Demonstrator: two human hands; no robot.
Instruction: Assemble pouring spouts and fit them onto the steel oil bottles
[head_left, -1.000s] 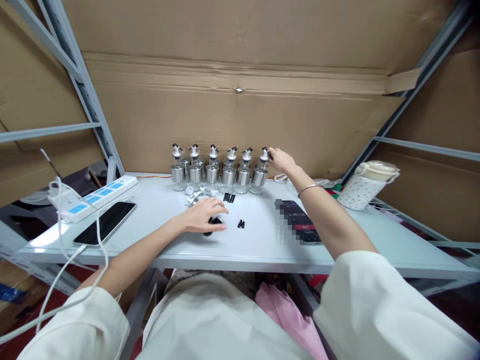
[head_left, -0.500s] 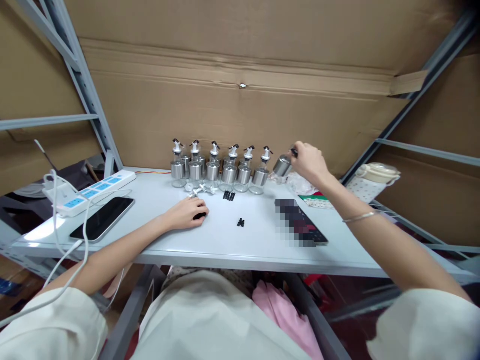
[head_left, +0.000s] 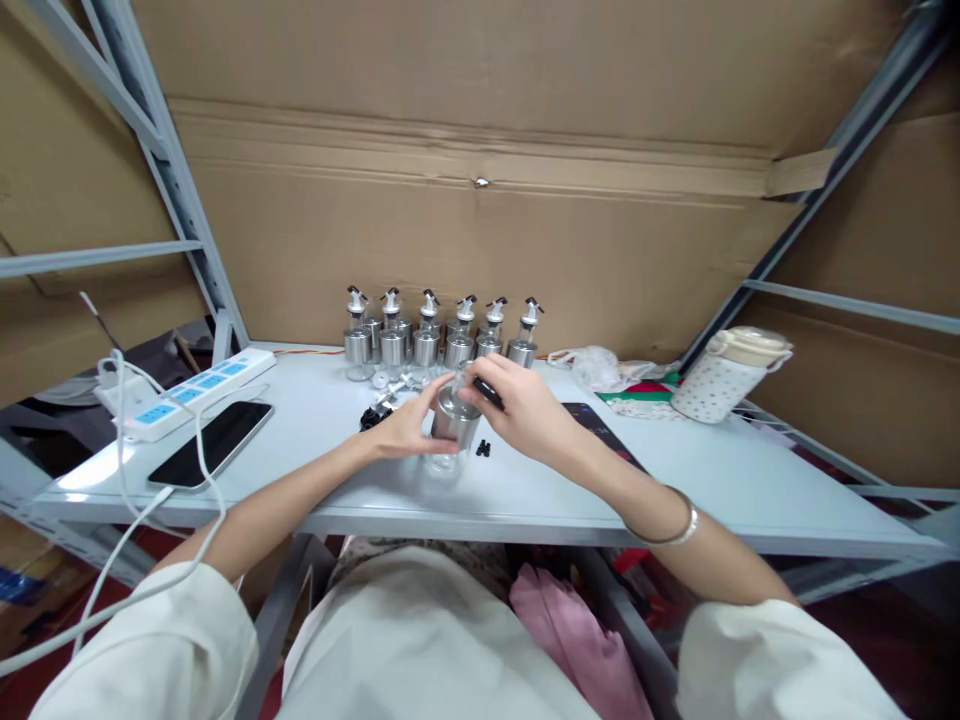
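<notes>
Near the middle of the table is a glass bottle with a steel sleeve (head_left: 456, 420), slightly tilted. My left hand (head_left: 411, 425) is wrapped round its left side. My right hand (head_left: 514, 400) is closed at the bottle's neck, with a black piece (head_left: 489, 393) between its fingers. Behind stands a row of similar bottles (head_left: 427, 346) with white and black pour spouts. Loose white spouts (head_left: 397, 388) lie in front of the row, and a pile of black parts (head_left: 371, 418) is beside my left hand. Small black pieces (head_left: 484, 449) lie right of the held bottle.
At the left are a power strip (head_left: 201, 392), a phone (head_left: 214, 443) and white cables (head_left: 214, 480). A dark tablet-like item (head_left: 600, 430) is partly behind my right hand. Farther right are plastic bags (head_left: 598, 368) and a dotted container (head_left: 720, 385). Cardboard (head_left: 480, 250) backs the table.
My right hand has brought the bottle from the right end of the row to the middle front. My left hand has moved right and taken hold of it.
</notes>
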